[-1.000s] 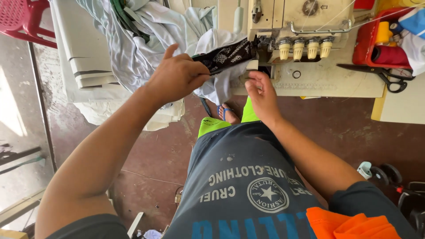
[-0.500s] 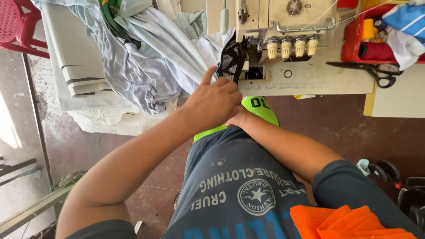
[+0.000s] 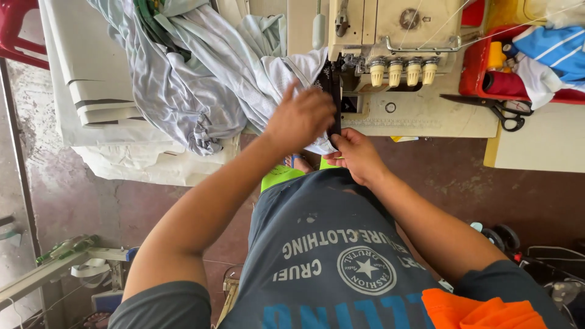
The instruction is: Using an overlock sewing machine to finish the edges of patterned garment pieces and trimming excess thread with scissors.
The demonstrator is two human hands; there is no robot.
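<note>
A black strip of fabric (image 3: 334,91) runs from the needle area of the cream sewing machine (image 3: 390,42) down toward me. My left hand (image 3: 298,117) presses on the white-and-black cloth beside the strip, one finger raised. My right hand (image 3: 356,153) pinches the lower end of the black strip at the table's front edge. White cloth (image 3: 286,73) bunches under and left of my left hand.
A heap of pale grey-blue garments (image 3: 183,73) lies left of the machine. Black scissors (image 3: 499,109) rest on the table (image 3: 426,119) to the right, by a red tray (image 3: 481,67) with thread spools and striped cloth. Folded white fabric (image 3: 91,79) sits far left.
My left hand has shifted left off my right hand, which is now uncovered. The black strip, lying sideways a second ago, now hangs straight from the machine to my right hand.
</note>
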